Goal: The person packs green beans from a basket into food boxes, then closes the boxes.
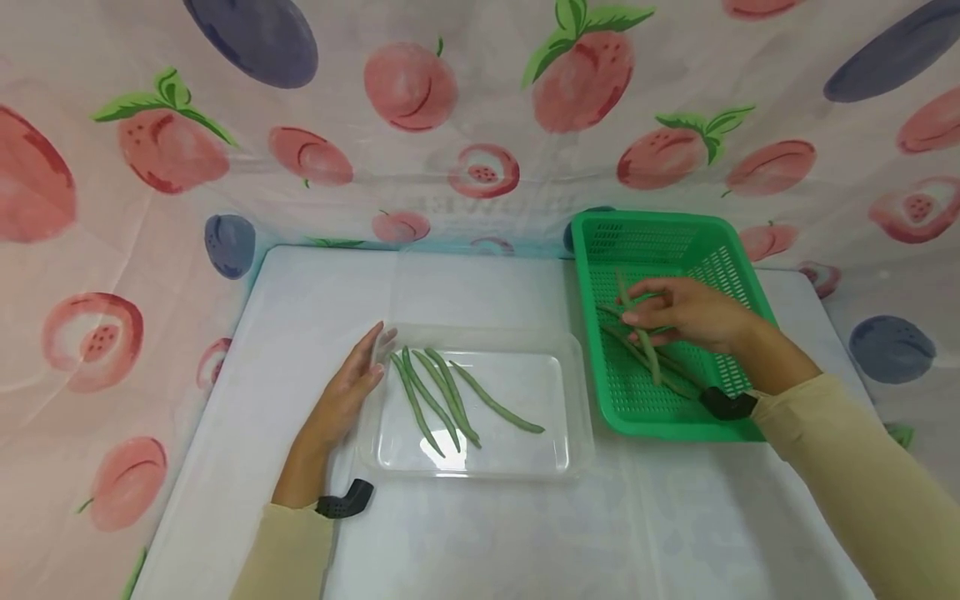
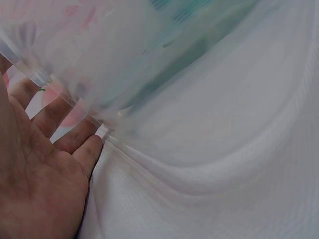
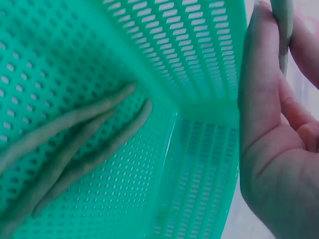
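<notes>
Over the green plastic basket (image 1: 660, 429), my right hand (image 1: 697, 315) pinches a green bean (image 1: 651, 358) between thumb and fingers. In the right wrist view, part of that bean (image 3: 283, 30) shows at the fingertips. Several more green beans (image 3: 65, 119) lie on the basket floor. My left hand (image 1: 347, 392) rests against the left side of a clear plastic container (image 1: 517, 375), its fingers extended along the rim. Several green beans (image 1: 416, 406) lie inside this container, most toward its left half. In the left wrist view, the left fingers (image 2: 87, 149) touch the transparent wall.
The container and basket stand side by side on a white-covered table (image 1: 465, 542). A fruit-print sheet (image 1: 337, 92) hangs behind and to the sides of the table. Each wrist carries a black device (image 1: 347, 500).
</notes>
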Demonstrator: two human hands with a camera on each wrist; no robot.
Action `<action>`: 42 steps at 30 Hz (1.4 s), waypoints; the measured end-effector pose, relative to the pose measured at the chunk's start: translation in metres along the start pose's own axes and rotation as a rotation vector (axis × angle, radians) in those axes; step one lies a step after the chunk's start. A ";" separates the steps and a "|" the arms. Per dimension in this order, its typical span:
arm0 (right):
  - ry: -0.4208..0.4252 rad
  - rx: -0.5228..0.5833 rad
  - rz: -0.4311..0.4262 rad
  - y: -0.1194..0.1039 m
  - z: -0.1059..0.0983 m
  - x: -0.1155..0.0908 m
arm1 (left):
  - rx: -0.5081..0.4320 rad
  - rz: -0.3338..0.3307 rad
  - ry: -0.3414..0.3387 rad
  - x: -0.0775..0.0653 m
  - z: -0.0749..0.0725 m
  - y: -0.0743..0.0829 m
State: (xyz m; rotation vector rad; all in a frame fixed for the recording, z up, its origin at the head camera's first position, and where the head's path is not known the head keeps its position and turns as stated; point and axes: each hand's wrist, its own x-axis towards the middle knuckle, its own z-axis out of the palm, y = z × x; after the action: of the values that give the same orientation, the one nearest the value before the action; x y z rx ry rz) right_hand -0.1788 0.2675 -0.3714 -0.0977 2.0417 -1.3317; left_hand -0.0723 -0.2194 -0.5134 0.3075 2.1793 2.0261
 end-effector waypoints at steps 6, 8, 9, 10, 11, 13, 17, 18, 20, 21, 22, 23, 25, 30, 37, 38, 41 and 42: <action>0.003 0.053 -0.017 -0.009 0.016 -0.003 | -0.002 -0.001 0.003 0.000 0.000 0.000; -0.009 0.059 -0.033 -0.011 0.021 -0.004 | -0.001 0.000 0.003 0.001 0.000 0.000; -0.013 0.060 -0.038 -0.013 0.023 -0.005 | -0.001 -0.001 0.003 0.001 0.000 0.000; -0.019 0.058 -0.045 -0.014 0.026 -0.006 | 0.000 0.000 0.002 0.001 0.000 0.000; -0.022 0.058 -0.049 -0.015 0.029 -0.006 | 0.001 0.001 0.001 0.001 0.000 0.000; -0.027 0.055 -0.055 -0.018 0.034 -0.007 | 0.003 -0.002 -0.001 0.001 0.000 0.000; -0.039 0.080 -0.059 -0.021 0.043 -0.007 | 0.002 -0.001 -0.003 0.001 0.000 0.001; -0.045 0.086 -0.064 -0.021 0.045 -0.007 | 0.002 0.000 -0.003 0.001 0.000 0.001; -0.052 0.097 -0.071 -0.022 0.049 -0.007 | 0.004 0.000 -0.001 0.002 0.000 0.001; -0.054 0.099 -0.076 -0.023 0.051 -0.008 | 0.006 -0.001 -0.001 0.002 0.000 0.001; -0.057 0.103 -0.081 -0.024 0.053 -0.008 | 0.008 -0.003 0.001 0.001 0.000 0.001; -0.057 0.107 -0.083 -0.025 0.055 -0.008 | 0.009 -0.005 0.001 0.001 0.000 0.001; -0.054 0.113 -0.087 -0.026 0.058 -0.009 | 0.011 -0.010 0.003 0.001 0.000 0.002; -0.061 0.122 -0.097 -0.031 0.066 -0.011 | 0.017 -0.011 0.004 0.000 0.000 0.002; -0.068 0.147 -0.100 -0.037 0.077 -0.011 | 0.017 -0.007 0.003 0.000 0.000 0.001; -0.071 0.147 -0.104 -0.037 0.079 -0.011 | 0.018 -0.007 0.005 0.000 0.000 0.001; -0.080 0.144 -0.109 -0.039 0.085 -0.010 | 0.017 -0.008 0.003 0.000 0.000 0.000; -0.079 0.141 -0.109 -0.039 0.086 -0.010 | 0.017 -0.009 0.003 0.000 0.000 0.000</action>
State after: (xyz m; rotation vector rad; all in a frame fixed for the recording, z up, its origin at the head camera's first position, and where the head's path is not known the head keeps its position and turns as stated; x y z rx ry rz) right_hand -0.1328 0.1858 -0.3546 -0.1976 1.8935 -1.5109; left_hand -0.0723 -0.2191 -0.5132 0.2969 2.1964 2.0063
